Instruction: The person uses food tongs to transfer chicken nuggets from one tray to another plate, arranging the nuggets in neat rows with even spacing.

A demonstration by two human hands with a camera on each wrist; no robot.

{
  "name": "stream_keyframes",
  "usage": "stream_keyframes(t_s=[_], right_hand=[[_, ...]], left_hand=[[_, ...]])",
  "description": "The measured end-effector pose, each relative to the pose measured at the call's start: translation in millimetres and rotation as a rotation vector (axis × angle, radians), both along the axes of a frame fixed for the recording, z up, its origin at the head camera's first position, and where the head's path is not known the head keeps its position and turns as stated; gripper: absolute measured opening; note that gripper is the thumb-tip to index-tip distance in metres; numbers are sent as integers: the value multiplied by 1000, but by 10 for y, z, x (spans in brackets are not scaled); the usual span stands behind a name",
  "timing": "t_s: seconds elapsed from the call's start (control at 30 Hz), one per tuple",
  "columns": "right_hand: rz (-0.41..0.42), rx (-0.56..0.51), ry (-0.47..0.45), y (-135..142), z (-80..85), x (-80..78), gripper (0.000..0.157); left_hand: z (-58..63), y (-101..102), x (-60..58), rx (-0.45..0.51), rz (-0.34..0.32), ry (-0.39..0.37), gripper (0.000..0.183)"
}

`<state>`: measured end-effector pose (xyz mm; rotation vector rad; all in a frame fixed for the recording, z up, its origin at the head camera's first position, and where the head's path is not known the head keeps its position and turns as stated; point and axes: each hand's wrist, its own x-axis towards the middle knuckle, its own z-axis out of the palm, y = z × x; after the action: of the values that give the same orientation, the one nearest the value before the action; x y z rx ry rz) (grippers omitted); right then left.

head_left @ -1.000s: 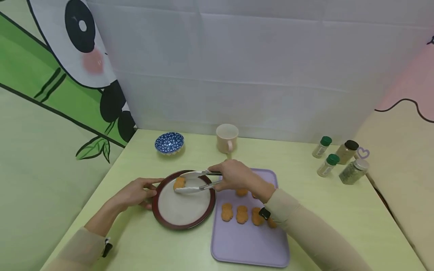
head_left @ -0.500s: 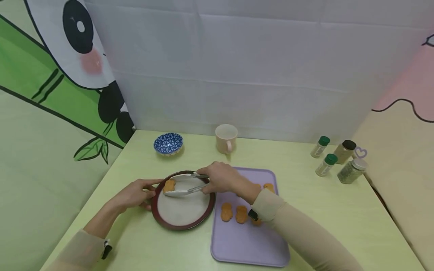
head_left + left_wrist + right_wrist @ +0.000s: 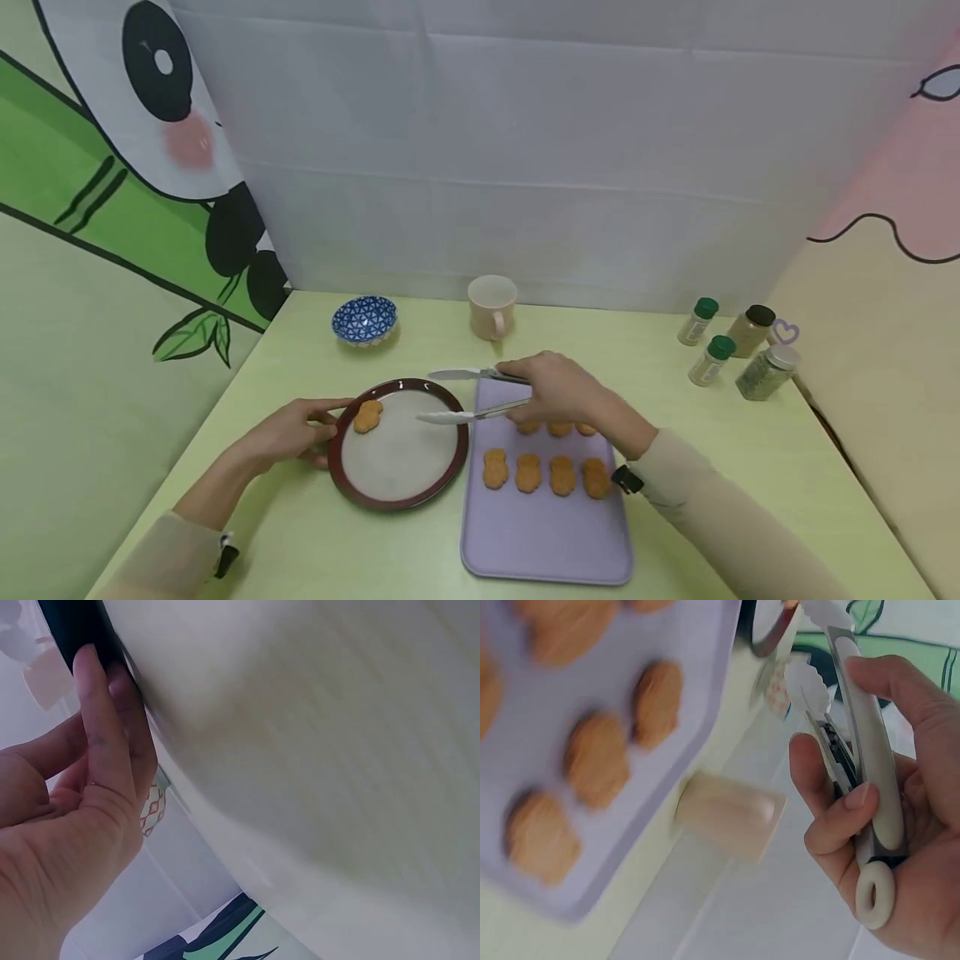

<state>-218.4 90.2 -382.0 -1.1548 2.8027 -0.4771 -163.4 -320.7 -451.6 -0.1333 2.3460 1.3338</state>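
Observation:
My left hand [image 3: 288, 429] holds the left edge of a round white plate [image 3: 397, 475] with a dark red rim; in the left wrist view its fingers [image 3: 109, 742] meet the plate's dark side. A golden-brown cookie [image 3: 367, 417] lies on the plate near the upper left rim. With my right hand [image 3: 562, 387] I grip metal tongs [image 3: 870, 742] that have a pale handle and white scalloped tips. The tips stand apart with nothing between them, over the plate's right side. Below that hand is a lilac tray [image 3: 547, 542] with two rows of similar cookies [image 3: 562, 477], some partly hidden.
A blue-patterned bowl [image 3: 364, 321] and a pale pink mug [image 3: 492, 308] stand at the back of the table. Several spice jars [image 3: 711, 362] are grouped at the right rear. A white cloth wall [image 3: 510, 167] rises behind the table edge.
The tongs carried the cookie left across the plate and let go of it. Now they have drawn back right, tips apart, with my right hand. My left hand stays at the plate.

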Motion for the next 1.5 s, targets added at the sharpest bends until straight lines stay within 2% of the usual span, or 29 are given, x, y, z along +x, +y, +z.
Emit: stream_keyframes(t_s=[0.17, 0.3, 0.5, 0.7, 0.93, 1.17, 1.3, 1.5], right_hand=[[-48, -2, -8, 573, 67, 54, 67], [-70, 26, -34, 885, 71, 104, 68], [-36, 24, -45, 1107, 16, 135, 63], [-34, 38, -50, 1198, -75, 95, 61], [-47, 32, -46, 1219, -109, 70, 57], [-56, 20, -31, 1125, -20, 56, 57], [-25, 10, -19, 861, 83, 28, 57], [52, 40, 20, 234, 143, -35, 56]], left_hand=[[-3, -36, -3, 48, -15, -4, 50], [-19, -76, 6, 84, -29, -15, 51], [-55, -156, 37, 153, -35, -30, 52], [-62, -160, 37, 157, -9, -37, 52], [-59, -145, 27, 145, 1, -33, 52], [-32, -105, 15, 122, -5, -18, 52], [-26, -91, 5, 124, -8, -19, 52], [-14, -69, 21, 129, -16, -16, 52]])
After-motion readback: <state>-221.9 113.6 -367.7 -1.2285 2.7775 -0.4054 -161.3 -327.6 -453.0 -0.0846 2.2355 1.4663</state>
